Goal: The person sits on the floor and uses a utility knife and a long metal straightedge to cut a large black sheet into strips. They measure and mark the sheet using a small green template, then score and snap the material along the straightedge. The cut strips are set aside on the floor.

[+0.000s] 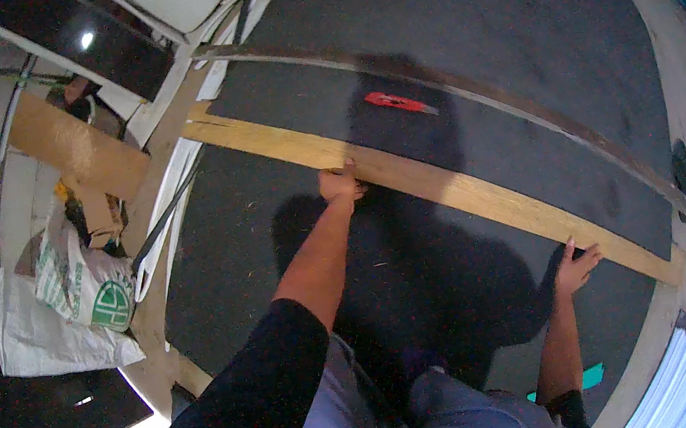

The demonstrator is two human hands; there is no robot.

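A long pale wooden plank [467,196] lies slantwise across the dark grey flat surface [550,43]. My left hand [341,184] grips its near edge left of the middle, thumb on top and fingers curled, partly hidden in shadow. Toward the plank's right end, my right hand [579,267] holds the same near edge with thumb and fingertips. Beyond the plank rests a red utility knife [397,102], its tip pointing right. Farther off, a long narrow dark strip [467,90] runs roughly alongside the plank.
White sacks [59,307] and a brown cardboard piece [78,149] stand at the left. White sheets [675,381] are stacked at the lower right. A green piece [593,375] lies by my right forearm. Several coloured things line the far right rim.
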